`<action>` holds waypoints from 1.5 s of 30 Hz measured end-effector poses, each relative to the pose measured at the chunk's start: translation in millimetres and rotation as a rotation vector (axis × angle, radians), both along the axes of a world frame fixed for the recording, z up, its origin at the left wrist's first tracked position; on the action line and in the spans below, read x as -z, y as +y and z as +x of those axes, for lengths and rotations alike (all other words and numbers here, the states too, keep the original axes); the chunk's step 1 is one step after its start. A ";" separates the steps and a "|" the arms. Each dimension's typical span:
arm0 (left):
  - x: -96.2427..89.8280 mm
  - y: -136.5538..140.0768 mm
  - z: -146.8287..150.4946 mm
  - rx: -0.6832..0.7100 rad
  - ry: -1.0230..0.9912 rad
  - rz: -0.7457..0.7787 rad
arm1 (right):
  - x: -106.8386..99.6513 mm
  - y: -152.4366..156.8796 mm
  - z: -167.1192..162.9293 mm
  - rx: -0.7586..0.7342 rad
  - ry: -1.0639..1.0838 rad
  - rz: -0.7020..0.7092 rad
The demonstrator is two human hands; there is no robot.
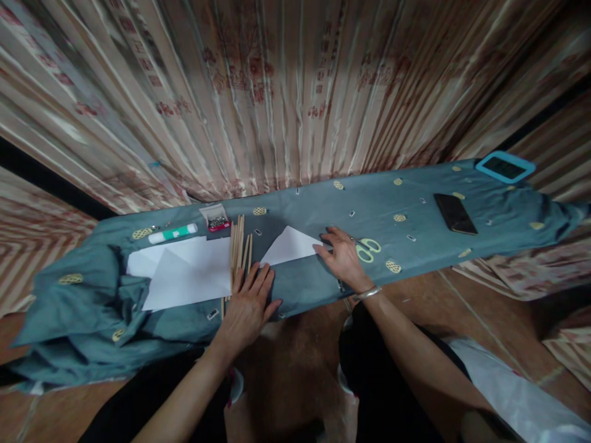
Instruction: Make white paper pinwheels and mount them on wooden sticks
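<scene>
While a triangular piece of white paper (292,246) lay flat on the cloth-covered counter (318,200), it sat between the two hands, its left corner by the left hand (249,300) and its narrow right tip under the fingers of the right hand (342,253). The left hand was spread palm down, fingers extended and clasping nothing, its fingertips reaching the paper's left corner and the lower part of the wooden sticks (237,246). The right hand, a bracelet (368,293) at its wrist, came in from the lower right with fingers bent; whether finger and thumb pinched the tip or merely pressed it, I could not tell, the view being dim and small there. Both forearms crossed the counter's near edge. To the left, the sticks and white sheets (184,280) crowded the surface; just right of the right hand lay the scissors (368,248), blades hidden. Beyond the paper ran a strip of bare cloth up to the curtain (286,111), and more open cloth stretched rightward to the phone (455,213).
</scene>
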State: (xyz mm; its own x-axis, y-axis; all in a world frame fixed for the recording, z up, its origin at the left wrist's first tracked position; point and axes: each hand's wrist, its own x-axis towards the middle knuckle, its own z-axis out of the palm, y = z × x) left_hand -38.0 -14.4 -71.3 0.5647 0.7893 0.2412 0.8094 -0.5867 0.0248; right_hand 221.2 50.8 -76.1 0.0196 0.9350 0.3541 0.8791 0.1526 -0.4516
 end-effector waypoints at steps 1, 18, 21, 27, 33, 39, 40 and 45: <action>0.1 0.0 0.0 -0.001 0.003 0.001 | 0.1 -0.4 0.7 -0.002 0.002 -0.007; -14.1 7.6 25.7 0.005 -0.170 0.101 | -50.1 -32.8 10.1 -0.053 -0.070 0.273; -17.4 9.4 36.4 0.045 -0.206 0.163 | -49.0 -52.6 -10.4 -0.219 -0.203 0.248; -22.5 14.6 54.9 0.080 -0.135 0.168 | -37.9 -73.5 -34.5 -0.319 -0.257 0.161; -22.5 31.7 54.3 0.145 -0.201 0.092 | -45.7 -73.8 -26.4 -0.334 -0.307 0.063; -19.4 32.0 50.6 0.197 -0.233 0.050 | -45.8 -61.5 -7.2 -0.323 -0.386 0.011; -18.1 30.4 49.5 0.209 -0.252 0.053 | -44.2 -59.7 -3.3 -0.308 -0.390 0.017; -12.2 21.0 38.4 0.249 -0.308 0.100 | -37.8 -57.6 13.8 -0.354 -0.374 0.065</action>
State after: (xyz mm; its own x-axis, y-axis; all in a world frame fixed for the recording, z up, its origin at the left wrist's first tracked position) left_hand 0.3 6.7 -59.2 0.6253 0.6015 0.4972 0.6057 -0.7758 0.1768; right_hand 235.0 -6.8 -38.3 -0.4331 0.8371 0.3342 0.8678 0.4874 -0.0964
